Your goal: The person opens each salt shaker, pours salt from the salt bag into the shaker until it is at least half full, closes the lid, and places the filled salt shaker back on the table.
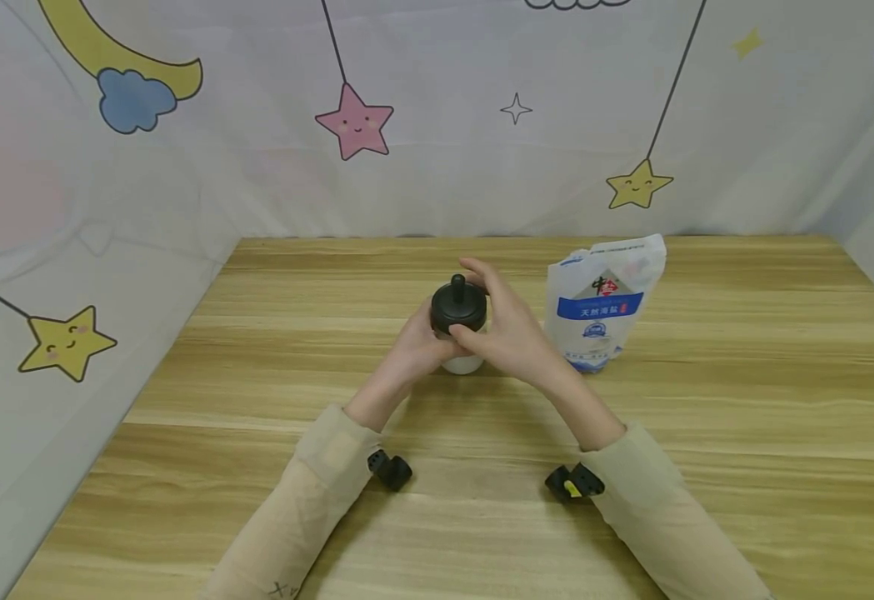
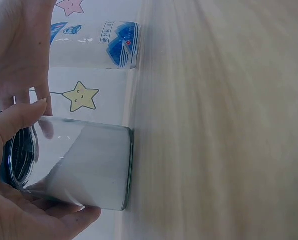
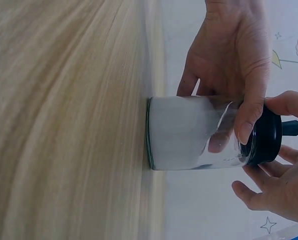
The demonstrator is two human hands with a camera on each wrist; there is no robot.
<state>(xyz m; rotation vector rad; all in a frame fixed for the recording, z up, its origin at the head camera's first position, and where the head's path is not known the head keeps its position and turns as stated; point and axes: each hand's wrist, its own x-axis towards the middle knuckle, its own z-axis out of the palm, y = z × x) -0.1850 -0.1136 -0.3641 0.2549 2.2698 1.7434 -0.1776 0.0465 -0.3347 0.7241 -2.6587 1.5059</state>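
Observation:
A clear glass jar [image 3: 183, 132] partly filled with white grains stands upright on the table, its black lid [image 1: 457, 308] with a knob on top. My left hand [image 1: 417, 343] grips the jar from the left, thumb and fingers around the glass just below the lid. From the right, my right hand [image 1: 510, 329] holds the lid's rim between thumb and fingers. The white and blue salt bag [image 1: 594, 333], printed with Chinese characters, stands to the right of the right hand. The left wrist view also shows the bag's lower part [image 2: 94, 45].
The wooden table [image 1: 744, 400] reaches back to a white cloth backdrop [image 1: 444, 192] printed with stars, a moon and clouds. Another cloth side [image 1: 92, 433] borders the table on the left. Small black devices [image 1: 389, 470] sit at both cuffs.

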